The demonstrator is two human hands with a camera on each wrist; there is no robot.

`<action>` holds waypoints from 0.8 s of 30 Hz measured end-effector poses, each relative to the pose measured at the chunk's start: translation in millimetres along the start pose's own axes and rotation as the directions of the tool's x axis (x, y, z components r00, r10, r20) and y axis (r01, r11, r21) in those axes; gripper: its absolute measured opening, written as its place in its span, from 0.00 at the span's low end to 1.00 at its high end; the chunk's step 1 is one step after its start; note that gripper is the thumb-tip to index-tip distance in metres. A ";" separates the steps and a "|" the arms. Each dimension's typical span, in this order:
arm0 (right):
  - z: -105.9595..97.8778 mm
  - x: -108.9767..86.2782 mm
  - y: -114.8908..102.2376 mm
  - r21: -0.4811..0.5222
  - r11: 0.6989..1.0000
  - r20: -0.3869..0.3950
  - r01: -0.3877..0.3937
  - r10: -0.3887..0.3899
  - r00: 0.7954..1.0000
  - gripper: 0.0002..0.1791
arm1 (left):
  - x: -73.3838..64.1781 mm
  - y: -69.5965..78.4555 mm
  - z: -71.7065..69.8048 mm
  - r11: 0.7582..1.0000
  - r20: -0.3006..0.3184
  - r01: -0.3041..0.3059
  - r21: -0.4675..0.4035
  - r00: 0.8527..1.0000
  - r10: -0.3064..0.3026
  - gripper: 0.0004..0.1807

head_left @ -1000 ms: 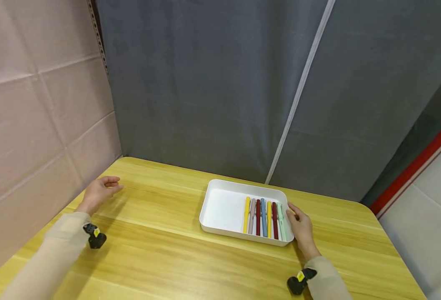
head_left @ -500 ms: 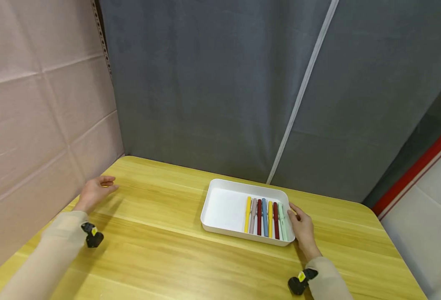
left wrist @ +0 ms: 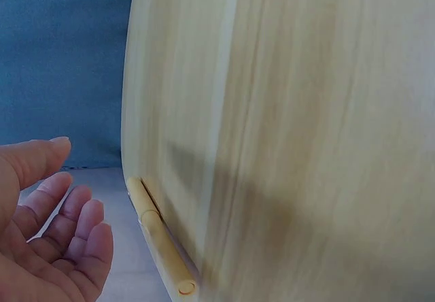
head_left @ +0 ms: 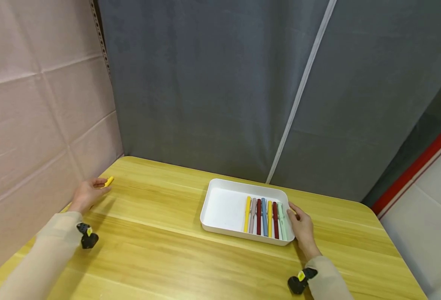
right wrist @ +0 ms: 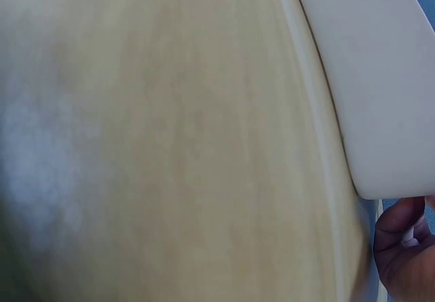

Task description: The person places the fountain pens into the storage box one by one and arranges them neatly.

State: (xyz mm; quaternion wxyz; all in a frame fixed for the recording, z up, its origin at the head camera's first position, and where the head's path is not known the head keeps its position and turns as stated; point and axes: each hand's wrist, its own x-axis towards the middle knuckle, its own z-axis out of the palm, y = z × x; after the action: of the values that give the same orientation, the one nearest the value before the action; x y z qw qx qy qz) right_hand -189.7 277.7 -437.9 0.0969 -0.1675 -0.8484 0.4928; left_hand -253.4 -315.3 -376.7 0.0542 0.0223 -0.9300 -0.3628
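Note:
At the table's far left edge lies a yellow pen (left wrist: 163,241), partly hidden behind my left hand (head_left: 87,195) in the head view. The left wrist view shows the left hand's fingers (left wrist: 75,227) loosely bent and apart from the pen, with nothing in them. A white shallow tray (head_left: 222,206) stands right of the table's middle, and my right hand (head_left: 302,228) holds its right end by the rim. In the tray's right half, several pens (head_left: 264,217) lie side by side: yellow, pale mauve, dark red, blue and mint green.
The wooden table (head_left: 160,233) reaches a dark grey curtain (head_left: 205,91) at the back. A pale pink cloth wall (head_left: 29,137) borders the left side. On the right is a white panel (head_left: 430,208) with a red strip. Each wrist carries a small black camera (head_left: 88,237).
My left hand has drawn left, and the yellow pen it covered now shows beyond its fingertips. The right hand and the tray have stayed in place.

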 end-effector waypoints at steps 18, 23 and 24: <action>-0.7 0.6 0.6 -0.001 0.999 0.011 -0.033 0.033 0.999 0.24 | 2.6 -14.8 2.3 0.999 -0.078 0.028 0.019 0.997 -0.026 0.25; -0.2 1.3 2.6 -0.004 1.000 0.012 -0.027 0.027 1.000 0.24 | 2.8 -19.7 0.9 0.999 -0.082 0.043 0.016 0.996 -0.041 0.26; -0.2 1.3 2.7 -0.006 1.000 0.012 -0.029 0.029 0.999 0.24 | 2.8 -20.8 0.7 0.999 -0.081 0.048 0.013 0.996 -0.047 0.27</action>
State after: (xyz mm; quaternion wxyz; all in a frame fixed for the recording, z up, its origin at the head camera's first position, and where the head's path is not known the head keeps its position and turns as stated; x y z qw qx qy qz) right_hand -190.3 279.6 -440.2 0.0843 -0.1774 -0.8477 0.4928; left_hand -256.2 -330.4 -391.0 0.0831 0.0597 -0.9290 -0.3557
